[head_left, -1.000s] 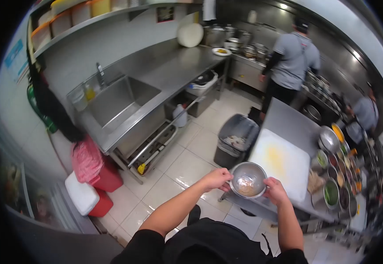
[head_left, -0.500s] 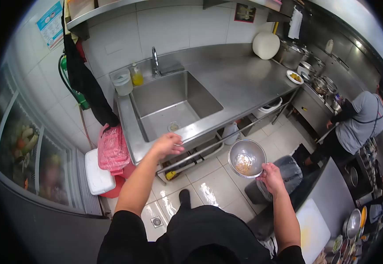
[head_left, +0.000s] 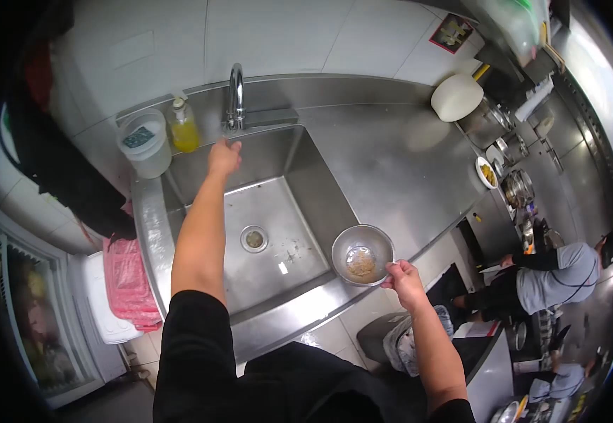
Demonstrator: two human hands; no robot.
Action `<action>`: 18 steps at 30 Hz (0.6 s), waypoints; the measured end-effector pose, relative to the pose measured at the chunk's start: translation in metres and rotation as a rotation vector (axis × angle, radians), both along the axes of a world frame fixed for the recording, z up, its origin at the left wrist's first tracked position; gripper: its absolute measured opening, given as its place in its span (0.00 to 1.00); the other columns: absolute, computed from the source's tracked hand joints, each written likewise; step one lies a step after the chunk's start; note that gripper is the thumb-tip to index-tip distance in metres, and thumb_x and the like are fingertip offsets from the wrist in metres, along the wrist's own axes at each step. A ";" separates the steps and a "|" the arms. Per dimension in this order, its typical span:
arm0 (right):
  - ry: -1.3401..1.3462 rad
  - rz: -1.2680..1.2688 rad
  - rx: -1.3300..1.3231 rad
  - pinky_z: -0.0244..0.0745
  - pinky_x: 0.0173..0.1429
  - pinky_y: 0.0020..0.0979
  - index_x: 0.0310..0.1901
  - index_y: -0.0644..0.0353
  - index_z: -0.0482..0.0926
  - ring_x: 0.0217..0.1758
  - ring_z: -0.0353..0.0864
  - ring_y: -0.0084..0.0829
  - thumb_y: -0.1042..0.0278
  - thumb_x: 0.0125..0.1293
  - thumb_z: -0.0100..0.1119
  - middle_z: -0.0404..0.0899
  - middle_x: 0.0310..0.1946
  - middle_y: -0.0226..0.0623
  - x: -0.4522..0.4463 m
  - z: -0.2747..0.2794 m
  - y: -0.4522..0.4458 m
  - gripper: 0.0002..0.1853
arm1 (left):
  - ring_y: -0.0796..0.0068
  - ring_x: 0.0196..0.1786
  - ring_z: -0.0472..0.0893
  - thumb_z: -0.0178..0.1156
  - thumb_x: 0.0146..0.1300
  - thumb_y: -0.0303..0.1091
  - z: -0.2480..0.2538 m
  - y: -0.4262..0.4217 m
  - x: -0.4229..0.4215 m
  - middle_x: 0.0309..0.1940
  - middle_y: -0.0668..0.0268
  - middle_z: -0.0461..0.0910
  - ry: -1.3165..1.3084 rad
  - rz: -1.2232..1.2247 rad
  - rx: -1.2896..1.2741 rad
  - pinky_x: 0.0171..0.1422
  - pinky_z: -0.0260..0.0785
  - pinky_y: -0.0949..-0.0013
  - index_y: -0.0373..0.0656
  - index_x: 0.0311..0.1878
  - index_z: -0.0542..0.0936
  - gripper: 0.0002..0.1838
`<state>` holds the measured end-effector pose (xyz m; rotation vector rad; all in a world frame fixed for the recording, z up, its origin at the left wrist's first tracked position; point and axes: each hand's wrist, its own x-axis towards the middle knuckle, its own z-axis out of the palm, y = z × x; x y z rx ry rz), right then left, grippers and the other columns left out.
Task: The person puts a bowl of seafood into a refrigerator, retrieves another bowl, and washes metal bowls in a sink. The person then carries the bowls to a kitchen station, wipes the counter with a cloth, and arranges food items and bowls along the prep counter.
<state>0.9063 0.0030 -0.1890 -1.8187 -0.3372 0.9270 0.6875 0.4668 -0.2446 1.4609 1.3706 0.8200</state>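
My right hand (head_left: 406, 283) grips the rim of a metal bowl (head_left: 363, 240), which has some brownish bits at its bottom. The bowl is over the front right edge of the steel sink (head_left: 271, 211). Stretched out over the back of the sink, my left hand (head_left: 224, 156) is just below the chrome faucet (head_left: 236, 99); its fingers are partly spread and hold nothing that I can see. A bottle of yellow liquid (head_left: 184, 127) and a clear plastic tub (head_left: 145, 144) stand left of the faucet.
A steel counter (head_left: 391, 155) runs right from the sink, with a plate of yellow food (head_left: 486, 172) and a white round board (head_left: 457, 98). A lined bin (head_left: 398, 340) stands below. Two people in grey shirts are at the right. A pink-wrapped container (head_left: 129, 282) is lower left.
The view has turned from the white cutting board to the sink. My left hand has let go of the bowl and reached to the faucet. My right hand has carried the bowl to the sink's edge.
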 end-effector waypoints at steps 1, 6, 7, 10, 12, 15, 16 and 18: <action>-0.024 0.017 -0.017 0.80 0.36 0.29 0.30 0.57 0.71 0.25 0.76 0.23 0.63 0.67 0.59 0.73 0.24 0.29 0.005 0.002 0.016 0.11 | 0.66 0.30 0.84 0.53 0.69 0.36 -0.022 0.039 0.016 0.36 0.53 0.82 0.051 0.010 0.127 0.33 0.76 0.63 0.36 0.56 0.74 0.17; -0.071 0.094 -0.097 0.79 0.36 0.26 0.29 0.57 0.70 0.24 0.75 0.21 0.64 0.67 0.59 0.73 0.24 0.29 0.015 0.008 0.093 0.11 | 0.58 0.35 0.85 0.51 0.70 0.41 -0.044 0.103 0.034 0.36 0.50 0.83 0.410 -0.065 0.571 0.43 0.75 0.56 0.39 0.52 0.73 0.16; -0.074 0.110 -0.102 0.78 0.36 0.25 0.29 0.57 0.70 0.25 0.75 0.21 0.64 0.68 0.58 0.73 0.24 0.29 0.019 -0.001 0.106 0.11 | 0.60 0.37 0.85 0.50 0.70 0.43 -0.035 0.096 0.031 0.35 0.51 0.83 0.248 -0.044 0.406 0.43 0.75 0.56 0.40 0.52 0.73 0.17; -0.044 0.173 -0.088 0.78 0.36 0.25 0.30 0.57 0.71 0.25 0.75 0.21 0.64 0.68 0.58 0.73 0.24 0.29 0.018 -0.018 0.149 0.11 | 0.65 0.42 0.84 0.50 0.71 0.50 -0.060 0.084 0.016 0.34 0.54 0.83 -0.168 0.002 -0.072 0.42 0.75 0.56 0.42 0.52 0.72 0.20; -0.032 0.196 -0.093 0.78 0.36 0.25 0.31 0.56 0.71 0.27 0.75 0.20 0.65 0.68 0.58 0.73 0.25 0.28 0.007 -0.026 0.180 0.10 | 0.66 0.43 0.83 0.50 0.70 0.57 -0.117 0.078 0.000 0.37 0.56 0.82 -0.394 -0.014 -0.350 0.42 0.75 0.56 0.46 0.54 0.72 0.24; -0.018 0.260 -0.080 0.78 0.37 0.27 0.31 0.56 0.72 0.30 0.75 0.20 0.66 0.68 0.58 0.74 0.27 0.28 -0.011 -0.046 0.226 0.09 | 0.70 0.35 0.82 0.50 0.66 0.67 -0.105 0.001 -0.026 0.45 0.60 0.79 -0.459 -0.338 -0.673 0.35 0.75 0.65 0.46 0.59 0.70 0.34; -0.016 0.301 -0.068 0.78 0.37 0.27 0.31 0.56 0.72 0.29 0.74 0.20 0.66 0.68 0.58 0.74 0.26 0.28 -0.018 -0.055 0.241 0.09 | 0.71 0.34 0.81 0.50 0.64 0.69 -0.100 -0.021 -0.035 0.48 0.59 0.78 -0.585 -0.491 -0.790 0.33 0.75 0.68 0.45 0.61 0.69 0.37; -0.008 0.387 -0.057 0.78 0.36 0.27 0.31 0.57 0.72 0.29 0.74 0.20 0.66 0.67 0.59 0.73 0.26 0.27 -0.034 -0.071 0.268 0.09 | 0.71 0.33 0.82 0.54 0.68 0.58 -0.086 -0.051 -0.042 0.45 0.58 0.80 -0.507 -0.627 -0.770 0.31 0.75 0.68 0.45 0.65 0.67 0.32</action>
